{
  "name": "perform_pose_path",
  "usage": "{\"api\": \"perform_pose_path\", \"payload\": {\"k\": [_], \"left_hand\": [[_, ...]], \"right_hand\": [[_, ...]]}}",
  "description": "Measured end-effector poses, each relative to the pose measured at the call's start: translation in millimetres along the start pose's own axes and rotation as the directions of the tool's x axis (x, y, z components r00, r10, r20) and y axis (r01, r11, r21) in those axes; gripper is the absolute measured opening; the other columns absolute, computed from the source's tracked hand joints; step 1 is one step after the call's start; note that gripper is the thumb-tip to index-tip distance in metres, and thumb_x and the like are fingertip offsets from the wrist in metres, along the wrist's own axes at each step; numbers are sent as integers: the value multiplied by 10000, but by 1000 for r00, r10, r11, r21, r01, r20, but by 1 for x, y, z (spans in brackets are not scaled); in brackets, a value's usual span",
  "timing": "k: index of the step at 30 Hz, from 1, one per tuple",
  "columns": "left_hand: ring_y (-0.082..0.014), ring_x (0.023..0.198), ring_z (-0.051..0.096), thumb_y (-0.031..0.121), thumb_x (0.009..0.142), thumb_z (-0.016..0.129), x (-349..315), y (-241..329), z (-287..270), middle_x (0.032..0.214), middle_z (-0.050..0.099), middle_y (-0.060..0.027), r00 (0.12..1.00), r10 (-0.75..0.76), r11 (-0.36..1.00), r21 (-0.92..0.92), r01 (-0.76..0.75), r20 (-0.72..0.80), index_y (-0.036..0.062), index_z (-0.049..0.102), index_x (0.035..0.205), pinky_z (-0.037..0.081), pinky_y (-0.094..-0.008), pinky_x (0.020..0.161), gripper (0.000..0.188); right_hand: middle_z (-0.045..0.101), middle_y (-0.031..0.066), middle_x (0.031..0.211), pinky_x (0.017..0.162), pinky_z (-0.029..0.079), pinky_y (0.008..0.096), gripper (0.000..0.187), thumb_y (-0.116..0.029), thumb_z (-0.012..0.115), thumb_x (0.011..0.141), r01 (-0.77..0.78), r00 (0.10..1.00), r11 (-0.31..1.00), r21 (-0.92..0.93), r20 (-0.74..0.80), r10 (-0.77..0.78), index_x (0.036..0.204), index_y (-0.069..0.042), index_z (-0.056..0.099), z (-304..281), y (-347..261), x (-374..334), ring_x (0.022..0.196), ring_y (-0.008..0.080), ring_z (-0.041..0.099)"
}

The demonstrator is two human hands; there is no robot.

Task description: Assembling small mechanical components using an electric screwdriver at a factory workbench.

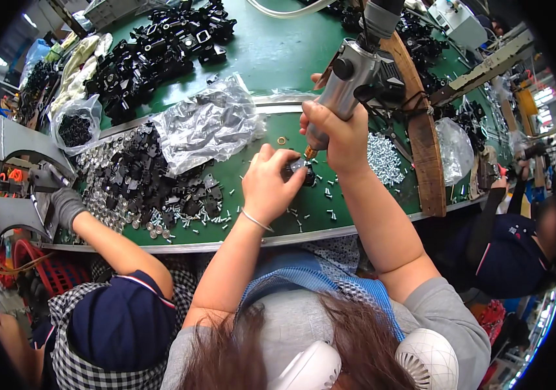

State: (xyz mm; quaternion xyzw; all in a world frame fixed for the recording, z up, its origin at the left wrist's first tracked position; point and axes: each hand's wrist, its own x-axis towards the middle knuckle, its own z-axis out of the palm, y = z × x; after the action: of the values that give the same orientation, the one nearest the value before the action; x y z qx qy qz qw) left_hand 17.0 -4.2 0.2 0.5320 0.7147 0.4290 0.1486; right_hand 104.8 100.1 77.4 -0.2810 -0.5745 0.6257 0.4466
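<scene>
Left hand [268, 179]: grasping a small black part [300, 172] between thumb and fingers, wrist ringed by a bracelet [256, 220]. Part sits low over the green table [271, 227], near its front edge; its lower face is hidden, so contact with the surface cannot be told. Right hand [343, 133]: wrapped around a silver power driver [349, 81], tilted, its brass-coloured bit [310, 153] pointing down at the part's upper side; whether the tip touches cannot be made out. A small ring [282, 140] lies just beyond the left fingers. Loose screws are scattered around the part, with a screw pile [384, 160] to the right of the right wrist, next to a curved wooden board [424, 140]. To the left: a heap of black plates [141, 166], round metal pieces [105, 205] along its near-left side, and a clear plastic bag [206, 127] lying partly over the heap. Large pile of black housings [161, 49] farther back. At far left, a co-worker's gloved hand [68, 207] is beside a grey metal fixture [24, 179].
</scene>
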Motion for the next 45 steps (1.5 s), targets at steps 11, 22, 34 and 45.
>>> {"api": "perform_pose_path", "payload": {"k": [11,22,34,45], "left_hand": [[-277,825,592,255,757,711,-3,3,-2,873,559,-84,1000,0,1000,8,0,-7,131,673,937,481,-377,713,222],[-279,837,591,247,758,713,2,-1,1,868,553,-81,1000,16,1000,9,-16,-7,123,669,941,479,-376,732,225],[-294,879,575,292,751,724,16,-11,-9,888,534,-85,983,143,989,29,-147,114,157,654,958,493,-407,737,257],[-129,863,585,302,914,626,98,48,-21,987,594,-41,957,-271,352,-914,201,106,24,623,1116,483,-264,749,344]], "right_hand": [[609,77,721,563,481,288,491,-117,669,784,37,997,999,40,62,-39,1201,60,479,-6,5,-6,605,151,592],[606,100,713,511,458,272,458,-118,660,773,-100,946,981,165,320,43,1158,33,465,-17,6,13,589,166,584],[611,103,727,503,473,250,439,-126,658,755,-179,908,973,143,405,108,1126,27,478,-25,12,16,595,160,601],[618,71,880,753,490,269,579,-79,682,787,233,969,969,77,-97,-226,1291,25,417,-50,-15,-16,789,152,605]]}}
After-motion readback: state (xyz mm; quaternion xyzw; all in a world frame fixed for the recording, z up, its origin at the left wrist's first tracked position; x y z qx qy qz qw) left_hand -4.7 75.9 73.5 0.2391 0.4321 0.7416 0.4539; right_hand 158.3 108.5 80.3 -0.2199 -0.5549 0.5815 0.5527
